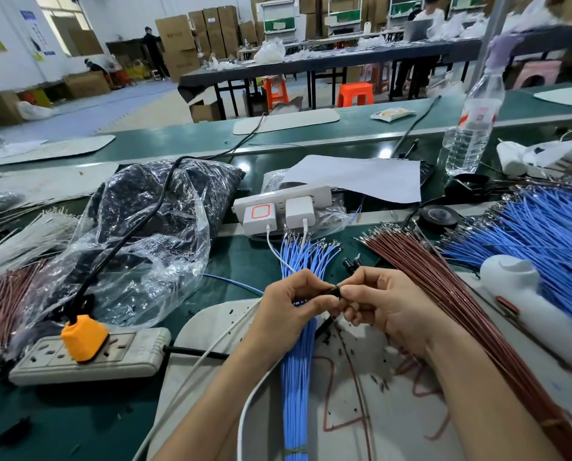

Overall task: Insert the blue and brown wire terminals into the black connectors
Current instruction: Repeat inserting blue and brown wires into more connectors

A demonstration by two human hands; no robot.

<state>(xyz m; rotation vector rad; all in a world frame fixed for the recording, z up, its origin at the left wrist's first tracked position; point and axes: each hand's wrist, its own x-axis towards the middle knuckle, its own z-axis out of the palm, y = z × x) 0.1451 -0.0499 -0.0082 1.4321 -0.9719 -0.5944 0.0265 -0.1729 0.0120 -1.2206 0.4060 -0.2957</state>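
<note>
Bench (78,427): green, carries everything listed. Bag (151,207): clear plastic, full of small black parts, probably the connector stock; left of and beyond the mat, within the left hand's reach. Mat (394,410): pale, scribbled, speckled with black scraps; serves as the work surface directly under both hands. Far blue bundle (544,234): fanned out beyond the mat's right side, terminals pointing away. Brown bundle (444,287): laid slantwise along the mat's right edge, terminals at the far end, apparently so that single wires can be drawn by the right hand. Blue bundle (296,377): tied near its near end, lying along the mat's left edge and passing under the left hand. Left hand (289,302): above the mat's far edge, fingers curled, thumb and forefinger pinching the connector to steady it. Right hand (387,304): beside it, fingertips pinched on the connector's other end; whether a terminal lies under them cannot be told. Thin wire (354,371): dark, trails from under the hands across the mat. Spare connectors (351,262): just beyond the mat. Connector (332,292): black, held between both hands' fingertips over the mat; insertion judged in progress.
</note>
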